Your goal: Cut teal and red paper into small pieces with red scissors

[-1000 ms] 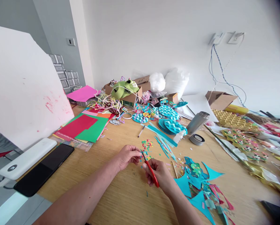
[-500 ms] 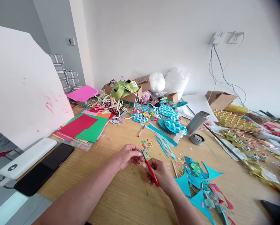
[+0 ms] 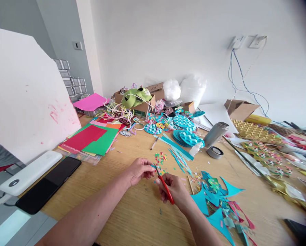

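My right hand (image 3: pixel 172 188) is closed around the red handles of a pair of scissors (image 3: pixel 165 187). Their blades point up and left, right at the fingertips of my left hand (image 3: pixel 142 171). The left thumb and fingers are pinched on a tiny blue paper piece (image 3: pixel 153 165), mostly hidden by the fingers. Just beyond the hands lies a small heap of colourful paper cuttings (image 3: pixel 160 157), red, green and yellow. To the right of my right hand, blue paper scraps (image 3: pixel 221 220) are piled with red and green bits.
Coloured paper sheets (image 3: pixel 91 138), a black phone (image 3: pixel 49 184) and a white power bank (image 3: pixel 31 172) lie left. Beyond the hands are blue paper strips (image 3: pixel 180 159), a glue bottle (image 3: pixel 195 149), wavy blue discs (image 3: pixel 187 137) and a metal flask (image 3: pixel 216 132). Craft boxes (image 3: pixel 140 102) stand against the wall.
Both hands stay almost in the same place, with the scissors still at the left fingertips. At the far right edge, part of a hand or arm now shows faintly.
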`<state>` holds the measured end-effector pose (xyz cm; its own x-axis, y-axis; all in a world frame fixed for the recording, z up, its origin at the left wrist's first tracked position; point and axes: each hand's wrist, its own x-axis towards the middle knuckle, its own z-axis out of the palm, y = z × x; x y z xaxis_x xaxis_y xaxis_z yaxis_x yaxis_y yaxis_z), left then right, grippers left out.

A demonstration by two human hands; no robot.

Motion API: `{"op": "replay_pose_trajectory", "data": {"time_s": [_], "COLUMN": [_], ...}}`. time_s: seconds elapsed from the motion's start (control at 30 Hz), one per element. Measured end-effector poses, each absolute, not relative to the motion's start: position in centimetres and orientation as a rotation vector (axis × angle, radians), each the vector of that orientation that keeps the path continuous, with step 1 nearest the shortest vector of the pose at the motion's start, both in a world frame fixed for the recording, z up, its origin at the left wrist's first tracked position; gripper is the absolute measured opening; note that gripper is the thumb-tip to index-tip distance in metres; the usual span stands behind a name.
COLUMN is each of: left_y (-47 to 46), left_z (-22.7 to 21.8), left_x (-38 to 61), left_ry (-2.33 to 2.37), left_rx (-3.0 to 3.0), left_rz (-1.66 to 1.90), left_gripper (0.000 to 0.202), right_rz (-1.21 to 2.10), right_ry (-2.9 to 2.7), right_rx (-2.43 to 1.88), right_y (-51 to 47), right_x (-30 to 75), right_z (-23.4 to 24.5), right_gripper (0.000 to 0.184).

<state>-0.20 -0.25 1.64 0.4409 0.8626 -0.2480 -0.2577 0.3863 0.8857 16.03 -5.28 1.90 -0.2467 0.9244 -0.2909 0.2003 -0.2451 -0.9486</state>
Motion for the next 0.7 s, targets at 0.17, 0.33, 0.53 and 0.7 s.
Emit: {"op": "replay_pose_trajectory", "data": {"time_s": [0.17, 0.33, 0.53, 0.7], "left_y": [-0.19, -0.14, -0.11, -0.23], "left_z": [1.61, 1.65, 1.43, 1.49], "left_x": [-0.19, -0.12, -0.17, -0.06], "left_ry": [0.831, 0.841, 0.827, 0.824], "left_rx": [0.914, 0.878, 0.89, 0.902], "left_rz": [0.818, 0.826, 0.823, 0.804], "left_gripper": [0.016, 0.015, 0.013, 0.013], "right_rz": [1.538, 1.534, 1.524, 1.509], "right_ry": [-1.408, -1.386, -1.417, -1.436], "right_rx": [-1.409, -1.425, -1.405, -1.404], "right_y": [-5.28, -5.27, -5.33, -5.34], "right_x": [16.03, 16.02, 15.98, 15.92], "right_z": [1.97, 1.91, 1.96, 2.01], "right_gripper": [0.038, 0.039, 0.038, 0.038]}}
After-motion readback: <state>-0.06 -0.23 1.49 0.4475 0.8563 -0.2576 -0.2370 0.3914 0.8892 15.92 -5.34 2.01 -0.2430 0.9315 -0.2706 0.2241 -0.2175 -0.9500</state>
